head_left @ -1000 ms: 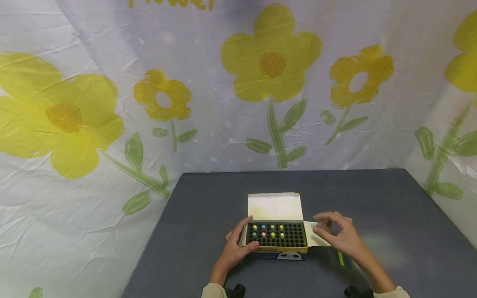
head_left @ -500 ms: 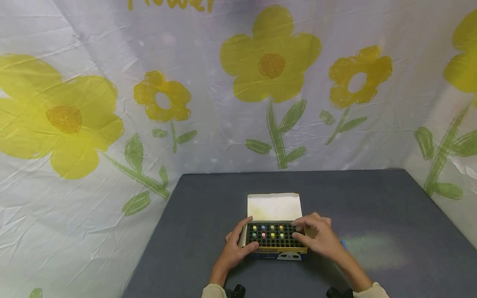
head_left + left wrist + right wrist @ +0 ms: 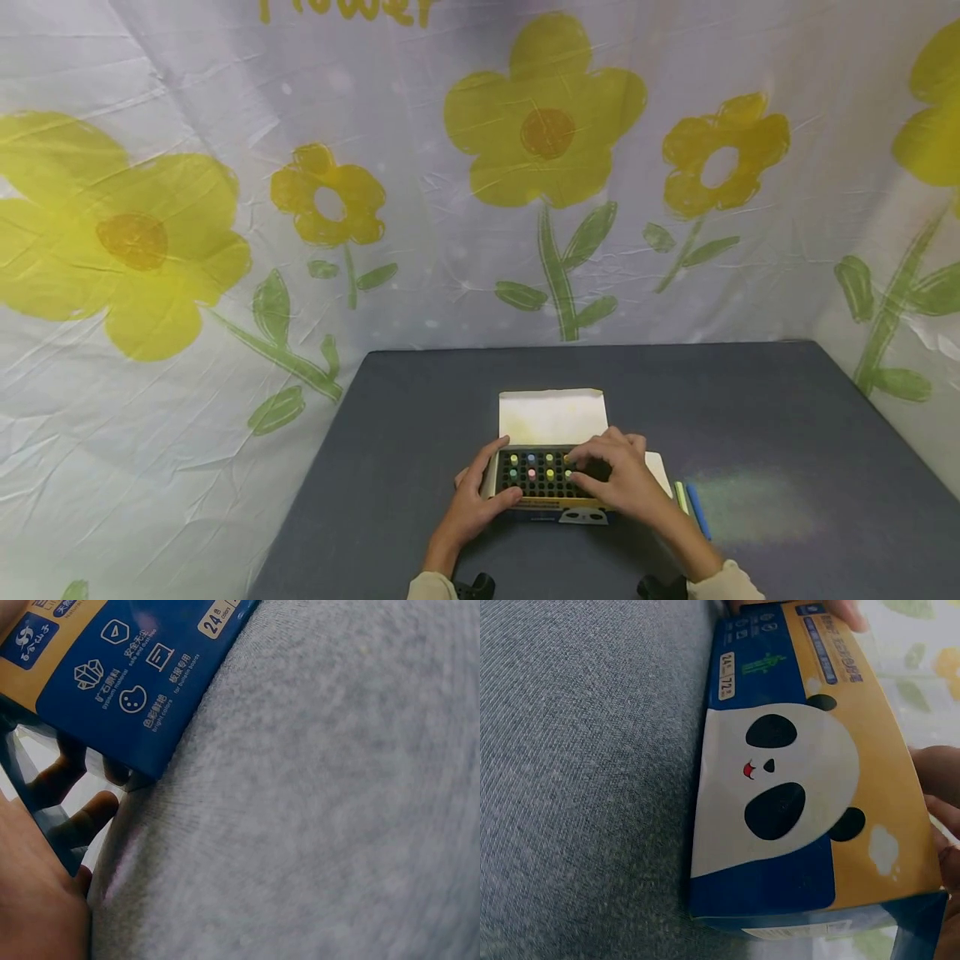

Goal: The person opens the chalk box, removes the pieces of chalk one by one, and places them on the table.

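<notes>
A cardboard chalk box [image 3: 583, 516] with a panda on its front stands on the dark table, its black hole grid facing up. Two short rows of coloured chalk ends, among them a pink chalk [image 3: 532, 474], show in the grid. My left hand [image 3: 468, 504] holds the box's left end, thumb along the front edge. My right hand [image 3: 626, 475] is over the right half, index finger and thumb apart beside the rightmost chalk ends. In the right wrist view the box front [image 3: 780, 772] fills the middle; in the left wrist view the blue print [image 3: 127, 682] shows.
The white lid [image 3: 551, 417] is folded back behind the box, and a white side flap [image 3: 657, 473] sticks out right. A yellow-green chalk [image 3: 681, 497] and a blue chalk [image 3: 698, 510] lie right of the box. Pale dust [image 3: 757, 504] marks the table. A flower-print curtain [image 3: 450, 275] hangs behind.
My right hand has moved left from beside the box to over its hole grid, uncovering the two loose chalks. My left hand stays at the box's left end.
</notes>
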Motion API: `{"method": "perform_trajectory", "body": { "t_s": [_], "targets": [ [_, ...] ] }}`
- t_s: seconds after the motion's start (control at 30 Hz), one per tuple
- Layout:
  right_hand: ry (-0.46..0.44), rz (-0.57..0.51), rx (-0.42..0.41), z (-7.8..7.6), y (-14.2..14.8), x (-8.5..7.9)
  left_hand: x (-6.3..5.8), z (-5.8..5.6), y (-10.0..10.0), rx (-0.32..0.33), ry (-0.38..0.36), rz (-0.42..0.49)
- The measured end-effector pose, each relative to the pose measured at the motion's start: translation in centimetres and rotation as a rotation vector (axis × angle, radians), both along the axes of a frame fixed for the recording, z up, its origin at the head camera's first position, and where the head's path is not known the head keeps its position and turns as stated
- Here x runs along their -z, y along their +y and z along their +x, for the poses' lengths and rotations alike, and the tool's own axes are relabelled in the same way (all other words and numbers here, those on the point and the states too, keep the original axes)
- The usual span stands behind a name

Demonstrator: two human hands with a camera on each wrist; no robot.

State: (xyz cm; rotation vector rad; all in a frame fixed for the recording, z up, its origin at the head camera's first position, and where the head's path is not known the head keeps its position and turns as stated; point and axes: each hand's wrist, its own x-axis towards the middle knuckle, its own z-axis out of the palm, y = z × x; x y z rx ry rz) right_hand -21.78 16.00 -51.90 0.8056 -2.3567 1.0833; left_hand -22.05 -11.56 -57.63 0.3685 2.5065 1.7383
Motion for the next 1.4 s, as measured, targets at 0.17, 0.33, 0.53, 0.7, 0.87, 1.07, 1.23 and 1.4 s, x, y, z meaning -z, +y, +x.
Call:
{"method": "perform_trajectory", "body": {
  "t_s": [0.17, 0.33, 0.53, 0.7, 0.87, 1.07, 1.23, 1.4],
  "targets": [
    [-0.004, 0.033, 0.011, 0.1, -0.4, 0.1, 0.2, 0.0, 0.0, 0.002, 0.012, 0.001],
    [-0.039, 0.061, 0.025, 0.0, -0.5, 0.1, 0.2, 0.0, 0.0, 0.002, 0.025, -0.004],
    [-0.107, 0.113, 0.043, -0.3, -0.6, 0.0, 0.1, 0.0, 0.0, 0.007, 0.042, 0.006],
    [-0.128, 0.181, 0.049, -0.3, -0.5, -0.3, 0.2, -0.1, 0.0, 0.008, 0.053, 0.003],
    [-0.132, 0.242, 0.051, -0.3, -0.5, -0.8, 0.1, -0.2, 0.1, 0.003, 0.064, 0.002],
    [-0.135, 0.253, 0.056, -0.4, -0.6, -0.9, 0.1, -0.3, 0.1, -0.001, 0.083, 0.007],
    [-0.125, 0.25, 0.06, -0.5, -0.6, -0.8, 0.0, -0.2, 0.1, -0.014, 0.078, 0.015],
    [-0.13, 0.251, 0.064, -0.5, -0.6, -0.9, 0.1, -0.4, 0.2, -0.035, 0.064, 0.004]
  ]
}}
